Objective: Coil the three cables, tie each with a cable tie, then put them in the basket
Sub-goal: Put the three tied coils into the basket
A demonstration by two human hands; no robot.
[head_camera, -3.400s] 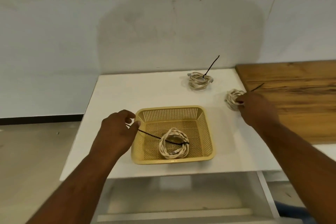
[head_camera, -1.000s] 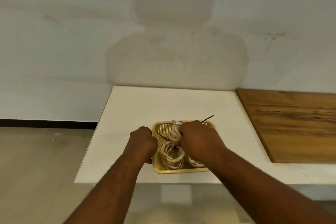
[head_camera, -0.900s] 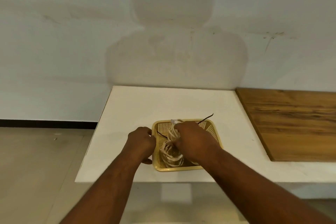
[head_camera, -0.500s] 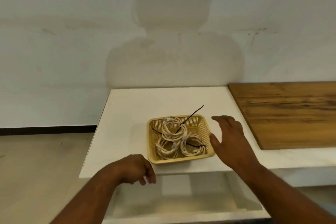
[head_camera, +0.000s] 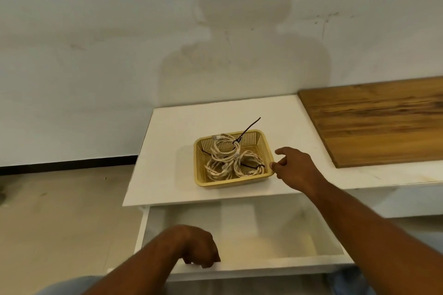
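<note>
Left hand (head_camera: pixel 199 249) is down low, fingers hooked over the front lip of the white drawer (head_camera: pixel 251 268), which now stands further out than half a second ago. Right hand (head_camera: pixel 296 167) is loose, forefinger half out, a fingertip just touching the right rim of the yellow perforated plastic basket (head_camera: pixel 199 151), holding nothing. A second ago both hands were in that basket; now they're clear. All three cream twisted cable coils (head_camera: pixel 225 151) lie inside, overlapping, each cinched with a thin black cable tie (head_camera: pixel 249 127), one stiff tail poking above the far wall. That looks like the job done. The basket sits on the smooth white table (head_camera: pixel 167 151), beside a grained wooden board (head_camera: pixel 374 122).
</note>
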